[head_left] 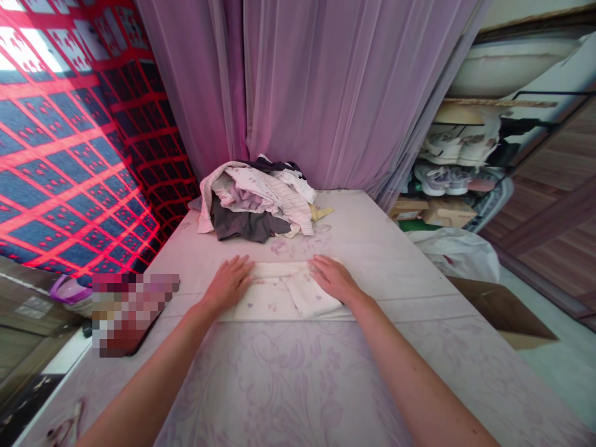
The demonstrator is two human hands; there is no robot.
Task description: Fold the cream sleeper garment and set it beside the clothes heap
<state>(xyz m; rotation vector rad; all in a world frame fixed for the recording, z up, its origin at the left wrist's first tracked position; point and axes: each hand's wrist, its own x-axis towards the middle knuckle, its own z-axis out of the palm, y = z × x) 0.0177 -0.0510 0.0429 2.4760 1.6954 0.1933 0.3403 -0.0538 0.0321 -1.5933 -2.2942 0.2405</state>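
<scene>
Far left of the left fingers: red-and-blue checked blanket (60, 143) hanging, below it a purple tub (69, 290), then a pixelated patch (130, 310) on the sheet edge, just left of the left wrist. Left hand (229, 282) lies palm-down and flat, fingers (242, 266) stretched out and close together, gripping nothing, resting on the left end of a folded cream garment (279, 298). The garment sits between and under both sets of fingertips, flat on the floral bed sheet (288, 379). It has small purple prints, and a folded flap lies toward the right hand. Beyond the fingertips, well apart from them, a loose pile of clothes (256, 202) in striped, grey, white and dark pieces, not touched by either hand. Behind the pile hangs a purple curtain (326, 93). Right hand (334, 278) also palm-down, fingers (321, 264) extended and slightly spread, pressing the garment's right end; no pinch or grasp visible. Right of the right fingers, off the bed: white plastic bag (459, 251), an open cardboard box (503, 310) on the floor nearer the camera, and farther back a shoe rack (447, 167) with pale sneakers. Smaller boxes under it, labels unreadable.
</scene>
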